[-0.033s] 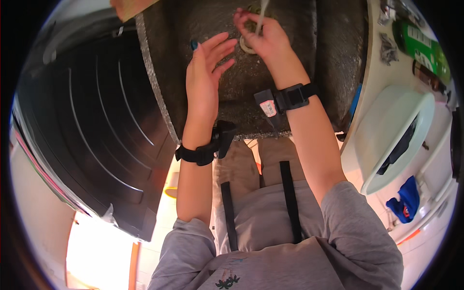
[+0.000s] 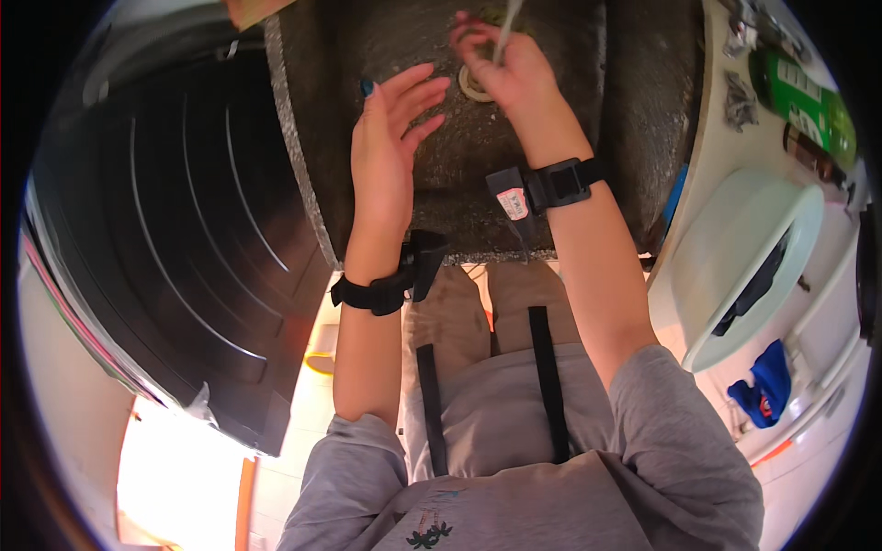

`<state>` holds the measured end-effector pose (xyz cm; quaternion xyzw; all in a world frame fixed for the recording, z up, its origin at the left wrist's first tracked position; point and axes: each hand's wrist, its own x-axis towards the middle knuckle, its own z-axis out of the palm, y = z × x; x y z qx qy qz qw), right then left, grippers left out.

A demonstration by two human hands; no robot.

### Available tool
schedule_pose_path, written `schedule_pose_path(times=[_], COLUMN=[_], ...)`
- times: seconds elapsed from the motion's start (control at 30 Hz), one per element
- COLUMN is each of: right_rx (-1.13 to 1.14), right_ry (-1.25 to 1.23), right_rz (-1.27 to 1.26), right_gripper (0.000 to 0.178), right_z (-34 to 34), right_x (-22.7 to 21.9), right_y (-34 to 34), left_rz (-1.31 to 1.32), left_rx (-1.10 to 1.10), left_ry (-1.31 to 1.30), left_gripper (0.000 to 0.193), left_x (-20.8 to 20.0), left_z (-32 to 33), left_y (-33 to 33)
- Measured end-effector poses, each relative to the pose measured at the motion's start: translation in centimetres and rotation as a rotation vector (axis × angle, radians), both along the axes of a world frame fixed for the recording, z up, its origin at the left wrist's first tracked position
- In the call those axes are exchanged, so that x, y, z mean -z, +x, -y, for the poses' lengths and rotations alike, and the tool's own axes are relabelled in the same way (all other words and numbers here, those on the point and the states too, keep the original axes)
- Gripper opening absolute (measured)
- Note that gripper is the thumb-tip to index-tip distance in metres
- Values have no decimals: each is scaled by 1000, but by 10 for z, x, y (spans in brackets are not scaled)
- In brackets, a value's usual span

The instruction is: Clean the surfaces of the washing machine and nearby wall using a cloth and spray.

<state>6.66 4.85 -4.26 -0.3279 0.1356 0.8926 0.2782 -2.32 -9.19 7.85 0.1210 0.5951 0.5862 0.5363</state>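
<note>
Over a dark stone sink (image 2: 441,216), my left hand (image 2: 390,124) is open, its fingers apart and nothing in them. A small dark teal patch shows at its thumb tip. Water (image 2: 508,28) runs in a thin stream onto my right hand (image 2: 519,73), near the sink's far side. The right fingers curl toward the thumb, around something greenish that I cannot make out. Below that hand a pale drain ring (image 2: 473,85) is partly covered. Both wrists wear black straps with small devices.
To the left stands a large black ridged panel (image 2: 184,230). On the right are a pale green basin (image 2: 735,266) with dark cloth inside, a green bottle (image 2: 808,101), and a blue cloth (image 2: 767,386) lower down. The sink's speckled front rim (image 2: 459,257) lies before my legs.
The right hand has shifted very slightly right and its fingers have moved a little under the water. My left hand is nearly unchanged.
</note>
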Motion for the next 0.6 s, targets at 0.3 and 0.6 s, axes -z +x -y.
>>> schedule_pose_path(times=[0.3, 0.6], right_rx=[-100, -255], right_ry=[-124, 165], right_rz=[-228, 79], right_gripper=[17, 40], right_z=[-1, -3], right_x=[-42, -62], right_y=[-7, -3], left_rz=[64, 117], left_rx=[-194, -255], left_ry=[-37, -63], left_gripper=[51, 48], left_x=[4, 16], left_z=[47, 55], left_y=[-17, -12])
